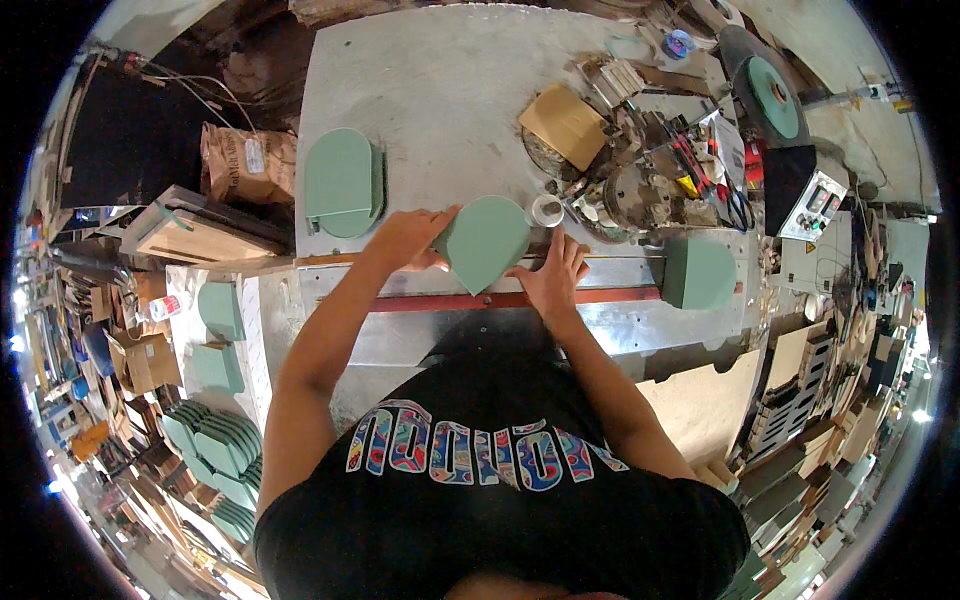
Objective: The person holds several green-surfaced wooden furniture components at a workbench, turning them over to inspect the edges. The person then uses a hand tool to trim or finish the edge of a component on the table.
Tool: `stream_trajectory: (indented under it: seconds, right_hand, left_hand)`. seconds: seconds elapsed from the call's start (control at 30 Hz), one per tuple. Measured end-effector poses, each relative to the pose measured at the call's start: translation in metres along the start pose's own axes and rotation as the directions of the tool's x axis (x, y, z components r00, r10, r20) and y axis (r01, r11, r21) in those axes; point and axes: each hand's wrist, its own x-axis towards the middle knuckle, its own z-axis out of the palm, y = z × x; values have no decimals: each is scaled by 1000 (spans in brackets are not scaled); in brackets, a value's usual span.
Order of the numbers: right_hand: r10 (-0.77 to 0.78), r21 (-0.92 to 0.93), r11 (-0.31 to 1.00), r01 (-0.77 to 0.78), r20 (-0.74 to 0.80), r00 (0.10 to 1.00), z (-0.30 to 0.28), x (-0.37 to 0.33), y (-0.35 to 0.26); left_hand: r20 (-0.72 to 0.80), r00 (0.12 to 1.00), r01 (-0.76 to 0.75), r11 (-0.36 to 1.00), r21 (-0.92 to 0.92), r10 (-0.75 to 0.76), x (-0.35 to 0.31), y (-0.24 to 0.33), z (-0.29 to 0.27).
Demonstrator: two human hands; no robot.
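A flat green panel (487, 240), rounded on its far side and pointed toward me, lies over the front edge of the grey metal worktable (430, 90). Along its left edge, my left hand (412, 240) grips it with fingers and thumb. My right hand (553, 280) is at the other side, its thumb against the panel's lower right edge and its fingers stretched out over the metal rail. Just beyond those fingers is a small white round piece (547, 210), its kind unclear. A red strip (400, 302) runs along the near side of the rail.
Stacked green panels (340, 180) lie on the table's left, and another green block (700, 273) is at right. Machine parts, tools and a brown board (565, 125) crowd the back right. More green pieces (215, 440) are piled at lower left, near a paper sack (248, 163).
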Motion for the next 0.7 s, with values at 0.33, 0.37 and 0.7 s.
stream_trajectory:
  seconds: [0.33, 0.37, 0.7]
  right_hand:
    - [-196, -298, 937, 180, -24, 980, 6, 11, 23]
    - [-194, -296, 938, 180, -19, 981, 5, 10, 23]
    - [-119, -255, 960, 115, 0, 993, 5, 8, 24]
  left_hand:
    - [-84, 992, 95, 995, -38, -98, -2, 4, 13]
    - [-106, 988, 105, 994, -37, -108, -2, 4, 17]
    - [-77, 957, 266, 950, -162, -281, 13, 23, 16]
